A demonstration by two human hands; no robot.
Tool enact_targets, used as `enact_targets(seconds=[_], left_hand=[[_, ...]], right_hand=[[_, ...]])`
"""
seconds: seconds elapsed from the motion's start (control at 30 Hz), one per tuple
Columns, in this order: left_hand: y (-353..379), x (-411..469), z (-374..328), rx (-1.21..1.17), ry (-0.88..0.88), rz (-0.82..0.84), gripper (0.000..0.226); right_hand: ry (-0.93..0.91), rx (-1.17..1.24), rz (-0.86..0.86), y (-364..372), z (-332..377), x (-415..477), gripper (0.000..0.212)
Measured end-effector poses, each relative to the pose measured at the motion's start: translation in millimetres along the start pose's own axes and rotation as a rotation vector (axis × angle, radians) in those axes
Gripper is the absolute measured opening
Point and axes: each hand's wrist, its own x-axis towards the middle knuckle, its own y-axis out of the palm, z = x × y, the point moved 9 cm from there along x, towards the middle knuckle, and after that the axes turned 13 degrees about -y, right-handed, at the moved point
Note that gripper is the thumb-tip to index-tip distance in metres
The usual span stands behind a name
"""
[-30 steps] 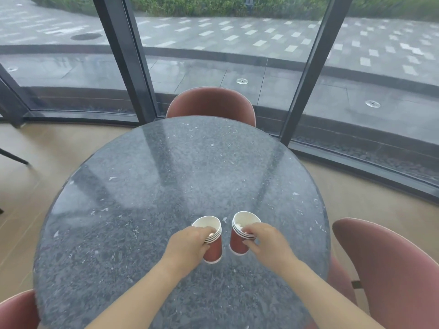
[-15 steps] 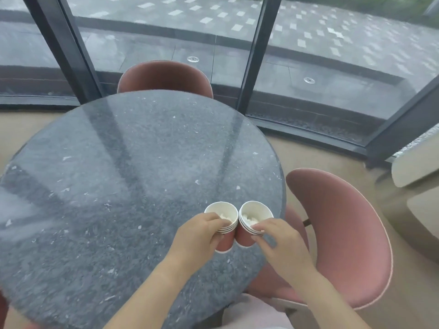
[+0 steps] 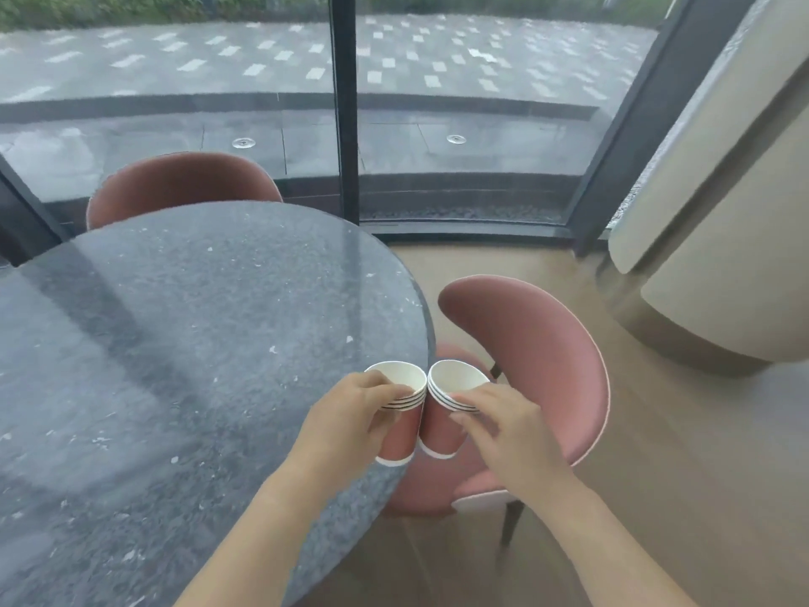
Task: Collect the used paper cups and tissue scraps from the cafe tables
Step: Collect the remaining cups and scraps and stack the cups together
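Left grip (image 3: 350,424) curls around the rim end of a stack of red paper cups (image 3: 400,435), thumb and fingers pinching just below the nested white rims. The right grip (image 3: 503,427) holds a second cup stack (image 3: 440,431) the same way, fingertips pressed to its striped rims. Both stacks are upright, tilted slightly apart at the top, their sides touching. The left stack sits at the very edge of the round, dark speckled stone worktop (image 3: 175,343); whether its base rests on the stone cannot be told. The second stack is held past that edge, in the air above the seat of a pink shell chair (image 3: 538,365). What lies inside the top cups cannot be made out. Another pink chair (image 3: 175,181) stands at the far side of the worktop, against a curved glass wall (image 3: 459,190) with dark frames. Grey paving (image 3: 262,59) shows outside, and a pale rounded column (image 3: 722,212) rises from the tan floor (image 3: 656,475) at right.
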Motion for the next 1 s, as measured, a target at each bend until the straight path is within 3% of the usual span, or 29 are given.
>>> enact_targets(seconds=[0.37, 0.53, 0.7, 1.0], left_hand=[[148, -27, -205, 0.008, 0.298, 0.149, 0.045], [232, -49, -304, 0.008, 0.399, 0.228, 0.029], [304, -78, -394, -0.017, 0.516, 0.321, 0.029], [383, -133, -518, 0.019, 0.796, 0.51, 0.022]], right_hand=[[0.283, -0.182, -0.192, -173, -91, -173, 0.027], [0.397, -0.304, -0.27, -262, -124, -266, 0.02], [0.502, -0.439, -0.325, -342, -143, -348, 0.018], [0.675, -0.578, -0.487, -431, -145, -456, 0.021]])
